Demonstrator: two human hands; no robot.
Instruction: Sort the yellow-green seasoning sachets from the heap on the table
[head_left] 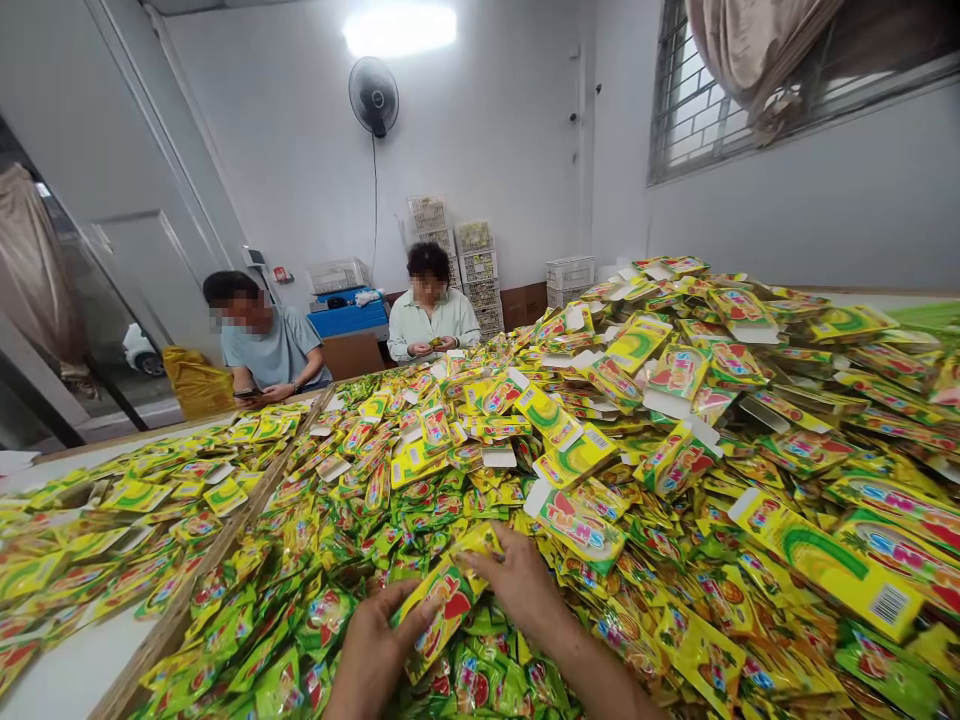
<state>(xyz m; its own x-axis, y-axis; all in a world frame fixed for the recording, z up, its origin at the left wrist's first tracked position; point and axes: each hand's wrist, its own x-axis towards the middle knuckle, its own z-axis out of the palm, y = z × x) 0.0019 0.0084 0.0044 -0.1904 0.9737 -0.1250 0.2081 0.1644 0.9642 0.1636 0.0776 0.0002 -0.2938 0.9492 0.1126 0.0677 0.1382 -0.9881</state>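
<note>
My left hand (375, 640) is wrapped round a small yellow-and-green printed carton (450, 605), its thumb across the front with the red fruit picture. The carton tilts up to the right over the pile. At its upper end my right hand (521, 580) pinches a yellow sachet (480, 542); whether this sits partly inside the carton I cannot tell. Green sachets (480, 680) with red fruit prints lie heaped under both hands. Yellow sachets (701, 655) spread to the right. Just beyond my right hand lies another carton (577, 530) with a white flap raised.
A high mound of cartons (675, 370) rises at the right. A wooden divider (225, 540) runs along the left, with more cartons (135, 495) past it. Two people (270, 340) sit across the table, one holding a small item. Stacked crates (480, 265) stand behind.
</note>
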